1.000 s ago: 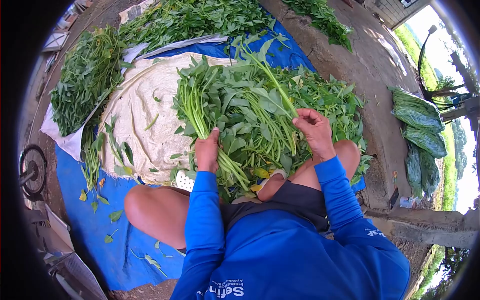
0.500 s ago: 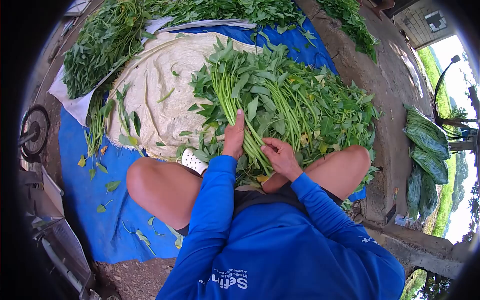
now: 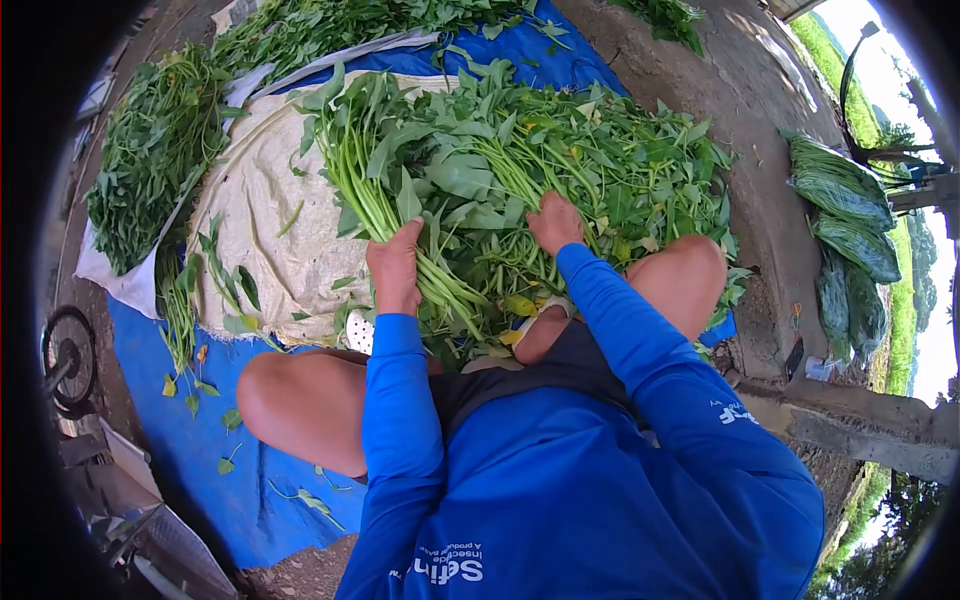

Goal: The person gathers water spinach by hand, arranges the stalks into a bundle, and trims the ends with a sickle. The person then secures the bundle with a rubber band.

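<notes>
My left hand [image 3: 397, 265] is closed around a bunch of water spinach [image 3: 355, 175], its leafy tops pointing away from me and the cut stems hanging toward my lap. To the right, my right hand [image 3: 556, 223] has its fingers curled on stems in the large loose water spinach pile [image 3: 620, 160]; its fingertips are partly hidden among the leaves. Both hands are above my crossed legs, with the pile spreading in front and to the right.
A pale woven sack [image 3: 260, 220] lies on the blue tarp [image 3: 170, 345], with scattered leaves. More bundled greens [image 3: 150, 160] lie at the far left and along the back. Wrapped green bundles [image 3: 845, 215] are off to the right, and a wheel [image 3: 70, 360] stands at left.
My left hand has moved left with the bunch. My right hand has left the bunch's stems and reached forward onto the pile. The view has shifted slightly.
</notes>
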Action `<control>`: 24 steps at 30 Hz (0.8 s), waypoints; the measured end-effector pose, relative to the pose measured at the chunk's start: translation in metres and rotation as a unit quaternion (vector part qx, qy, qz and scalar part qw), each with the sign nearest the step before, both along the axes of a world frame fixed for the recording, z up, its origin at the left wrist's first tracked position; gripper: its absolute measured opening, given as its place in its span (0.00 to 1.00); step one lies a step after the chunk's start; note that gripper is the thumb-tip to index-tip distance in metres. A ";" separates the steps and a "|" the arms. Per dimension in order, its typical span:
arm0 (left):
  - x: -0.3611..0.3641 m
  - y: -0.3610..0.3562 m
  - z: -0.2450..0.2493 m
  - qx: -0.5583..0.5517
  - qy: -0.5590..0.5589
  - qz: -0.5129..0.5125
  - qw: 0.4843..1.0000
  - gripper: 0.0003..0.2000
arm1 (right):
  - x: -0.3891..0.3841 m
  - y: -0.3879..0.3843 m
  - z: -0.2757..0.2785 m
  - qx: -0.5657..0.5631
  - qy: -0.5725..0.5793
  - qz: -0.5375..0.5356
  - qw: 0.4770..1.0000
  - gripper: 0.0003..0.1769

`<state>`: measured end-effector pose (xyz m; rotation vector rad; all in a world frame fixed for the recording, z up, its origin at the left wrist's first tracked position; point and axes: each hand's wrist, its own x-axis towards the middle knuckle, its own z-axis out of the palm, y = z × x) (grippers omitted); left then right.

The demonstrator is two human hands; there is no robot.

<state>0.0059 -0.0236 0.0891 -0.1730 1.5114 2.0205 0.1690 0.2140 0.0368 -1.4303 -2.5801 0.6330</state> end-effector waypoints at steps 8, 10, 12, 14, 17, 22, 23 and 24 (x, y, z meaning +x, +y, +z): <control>-0.014 -0.016 0.007 -0.047 0.007 0.038 0.998 0.13 | -0.007 0.030 -0.002 0.016 0.016 0.059 0.998 0.22; -0.013 -0.014 0.010 -0.031 -0.004 0.045 0.998 0.12 | -0.020 0.033 0.015 -0.067 0.090 0.050 0.992 0.22; -0.011 -0.014 0.003 -0.018 -0.023 0.028 0.999 0.12 | -0.025 0.036 0.056 -0.311 0.160 -0.005 0.937 0.25; -0.014 -0.011 -0.003 -0.022 -0.018 0.020 0.999 0.13 | -0.028 0.034 0.108 -0.378 0.240 0.001 0.894 0.23; -0.014 -0.010 -0.006 -0.049 0.000 0.005 0.999 0.15 | -0.020 0.024 0.153 -0.421 0.318 0.010 0.849 0.19; -0.018 -0.002 -0.015 -0.068 0.051 -0.013 0.996 0.17 | -0.015 0.013 0.170 -0.423 0.384 0.013 0.820 0.16; -0.018 -0.001 -0.020 -0.081 0.043 -0.024 0.995 0.17 | -0.022 0.011 0.167 -0.299 0.281 0.020 0.912 0.16; -0.014 -0.002 -0.016 -0.094 0.035 -0.038 0.994 0.17 | -0.010 0.004 0.161 -0.290 0.279 0.008 0.915 0.16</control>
